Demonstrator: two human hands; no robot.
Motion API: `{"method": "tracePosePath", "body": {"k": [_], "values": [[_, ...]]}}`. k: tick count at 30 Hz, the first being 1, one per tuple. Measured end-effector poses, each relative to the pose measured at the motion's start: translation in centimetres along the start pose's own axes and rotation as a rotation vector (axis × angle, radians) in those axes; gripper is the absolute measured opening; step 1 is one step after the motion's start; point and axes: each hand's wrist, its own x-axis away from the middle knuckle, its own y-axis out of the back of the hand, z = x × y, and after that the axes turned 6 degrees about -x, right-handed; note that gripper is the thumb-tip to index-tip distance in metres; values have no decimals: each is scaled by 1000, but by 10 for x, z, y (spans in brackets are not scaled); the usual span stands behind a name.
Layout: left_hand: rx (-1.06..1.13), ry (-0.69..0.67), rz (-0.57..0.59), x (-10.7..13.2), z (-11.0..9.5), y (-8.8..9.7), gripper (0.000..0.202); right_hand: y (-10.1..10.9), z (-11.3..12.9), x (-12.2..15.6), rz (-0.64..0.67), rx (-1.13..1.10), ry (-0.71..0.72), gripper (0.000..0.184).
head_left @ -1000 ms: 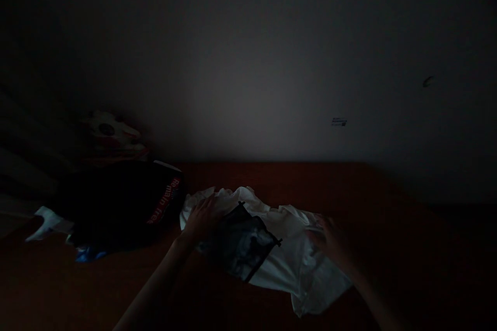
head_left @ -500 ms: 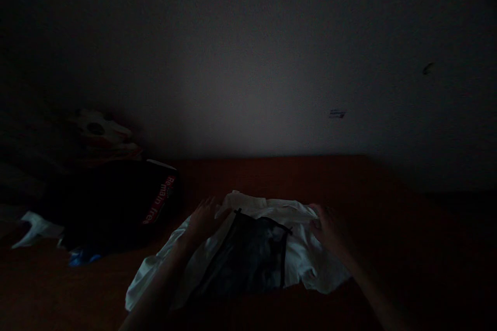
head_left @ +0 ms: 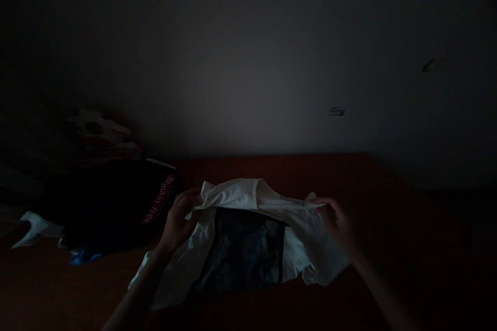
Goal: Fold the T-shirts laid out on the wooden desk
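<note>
- Head view, the work: a white shirt [head_left: 233, 194] lies crosswise on a brown bench [head_left: 330, 170], in front of the person, with a dark printed panel [head_left: 244, 248] facing up in its middle. Its far edge is raised in a loose arch between the two hands; the near part spreads over the bench, creased at both sides.
- Head view, left hand [head_left: 180, 220]: fingers closed narrowly on the shirt's far edge, left of the panel.
- Head view, right hand [head_left: 337, 220]: thumb and fingers pinch the shirt at its far right corner; the fingertips are dim.
- Head view, step: this looks like holding up and straightening the far edge, the cloth not yet flat. As I judge it, the next move calls for even grips and a gentle outward pull, so that the edge draws level without twisting the panel.
- Head view, around it: left of the shirt lies a heap of black cloth [head_left: 108, 207] with red lettering [head_left: 159, 199]; a white scrap [head_left: 37, 230] and a blue scrap [head_left: 83, 257] show at its near side. Behind the heap is a white and red object [head_left: 99, 126], too dark to name. A small label [head_left: 337, 111] is on the wall [head_left: 248, 88].
</note>
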Motion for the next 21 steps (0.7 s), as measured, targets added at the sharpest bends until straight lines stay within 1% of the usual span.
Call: {"method": "tracePosePath", "body": {"k": [1,3,4,5,6,7,9,10,12,13,15,16,17,19,20,21], "values": [[-19,-47,77,10,2,10,17,3,3,6,80,5,7,25],[-40,-105,279,29,6,29,16,9,7,18,280,37,17,24],[-31,-113,379,36,9,36,19,10,7,24,377,54,26,24],[-19,-102,455,42,11,42,22,12,6,28,459,72,41,26],[-14,-74,501,46,12,45,26,12,4,31,514,94,59,30],[-21,-40,519,48,11,47,29,12,1,34,543,119,80,37],[-82,4,491,46,8,46,34,11,-5,35,549,175,119,55],[-124,-2,464,44,4,43,36,10,-8,35,545,206,128,62],[-196,-71,447,37,-4,33,43,7,-12,31,548,271,117,67],[-222,-113,452,33,-8,27,48,5,-12,29,551,304,103,67],[-260,-164,505,26,-15,15,60,3,-11,23,553,361,72,59],[-270,-169,543,24,-16,10,59,2,-9,21,551,378,59,53],[-273,-163,576,21,-18,6,53,2,-8,18,548,384,48,45],[-246,-146,618,17,-18,1,33,2,-5,16,516,364,32,32],[-216,-132,608,15,-18,1,27,3,-4,15,483,341,27,30],[-177,-115,567,13,-18,2,25,3,-3,15,437,314,23,32]]}}
